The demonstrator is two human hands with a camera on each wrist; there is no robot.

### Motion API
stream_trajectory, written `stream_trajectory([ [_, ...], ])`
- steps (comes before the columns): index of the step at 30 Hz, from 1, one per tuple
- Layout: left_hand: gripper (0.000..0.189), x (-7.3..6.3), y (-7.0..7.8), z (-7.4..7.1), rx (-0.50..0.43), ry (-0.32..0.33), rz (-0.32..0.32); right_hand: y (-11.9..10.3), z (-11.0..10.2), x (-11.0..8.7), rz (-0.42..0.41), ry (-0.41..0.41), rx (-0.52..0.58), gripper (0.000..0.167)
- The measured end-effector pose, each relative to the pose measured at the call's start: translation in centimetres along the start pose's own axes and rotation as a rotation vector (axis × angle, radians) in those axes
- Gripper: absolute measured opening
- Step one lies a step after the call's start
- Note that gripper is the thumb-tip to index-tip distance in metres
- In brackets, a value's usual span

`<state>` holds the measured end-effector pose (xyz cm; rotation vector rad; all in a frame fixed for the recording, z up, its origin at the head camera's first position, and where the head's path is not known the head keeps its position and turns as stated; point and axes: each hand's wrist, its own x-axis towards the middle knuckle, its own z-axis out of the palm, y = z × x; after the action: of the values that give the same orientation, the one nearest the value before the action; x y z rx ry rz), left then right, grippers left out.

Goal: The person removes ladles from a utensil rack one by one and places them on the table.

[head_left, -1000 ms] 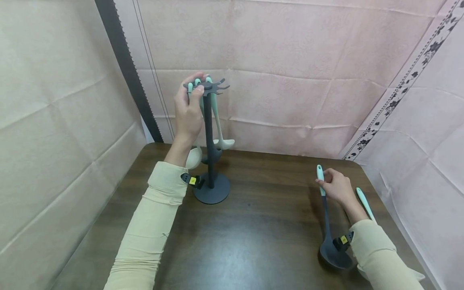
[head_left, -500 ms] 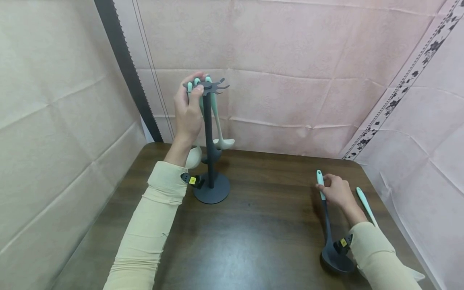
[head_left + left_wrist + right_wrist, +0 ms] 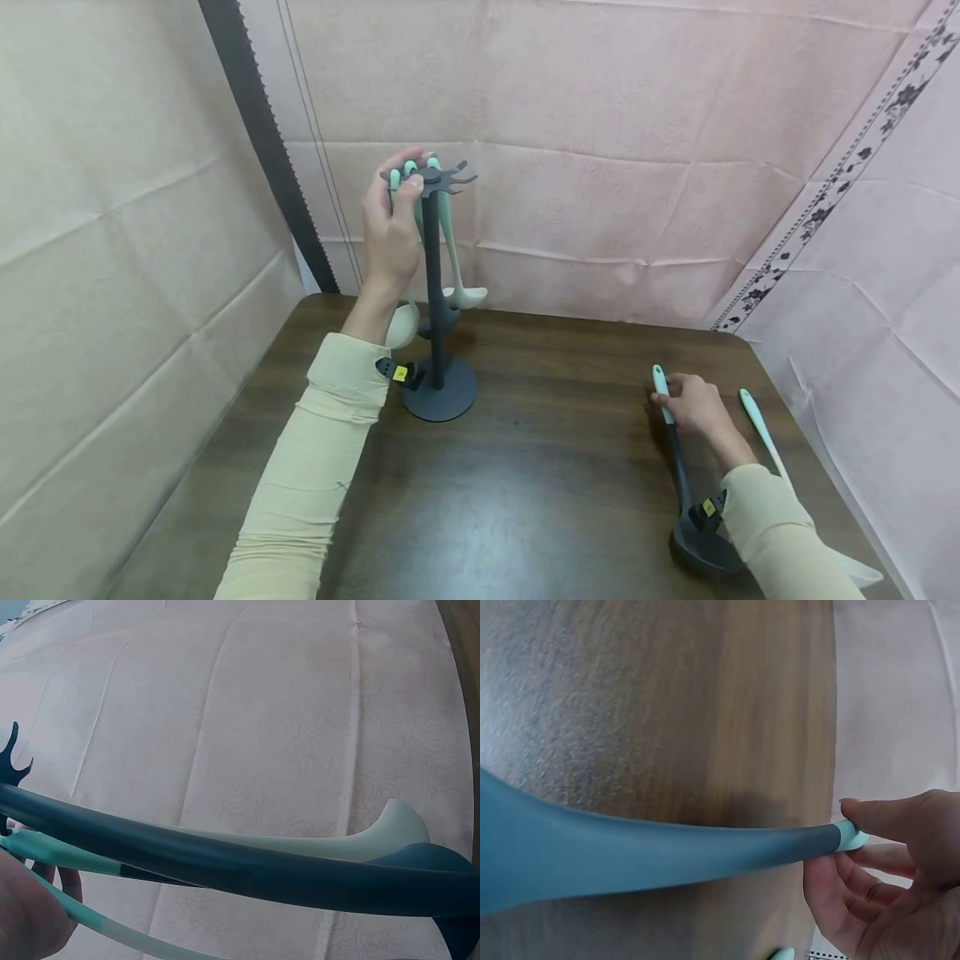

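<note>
My left hand grips the top of a dark grey utensil stand, thumb on the hub and fingers behind it. Mint-handled utensils hang there: a pale ladle, a pale rounded-head utensil and a dark-headed one partly behind the pole. In the left wrist view the dark pole crosses in front of them. Over at the right, my right hand pinches the mint handle of a dark ladle, its bowl low over the table. Thumb and fingers meet around the handle in the right wrist view.
Another utensil with a mint handle and a pale head lies right of my right hand, partly under the sleeve. The brown wooden table has cloth walls behind and at both sides.
My right hand and the dark ladle have moved a little toward me, the bowl shifting slightly right. The left hand and the stand stay put.
</note>
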<state>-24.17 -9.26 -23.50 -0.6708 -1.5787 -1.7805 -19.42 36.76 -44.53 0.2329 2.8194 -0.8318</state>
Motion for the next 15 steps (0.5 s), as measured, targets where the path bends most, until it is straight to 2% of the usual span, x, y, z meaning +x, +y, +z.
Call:
stream_trajectory([
  [7, 0.044, 0.1, 0.0, 0.1, -0.008, 0.007, 0.013, 0.1, 0.5, 0.0, 0.033, 0.009, -0.025, 0.056],
  [15, 0.044, 0.0, -0.1, 0.0, 0.003, 0.0, -0.003, 0.6, 1.2, 0.0, 0.101, -0.026, -0.055, 0.057],
])
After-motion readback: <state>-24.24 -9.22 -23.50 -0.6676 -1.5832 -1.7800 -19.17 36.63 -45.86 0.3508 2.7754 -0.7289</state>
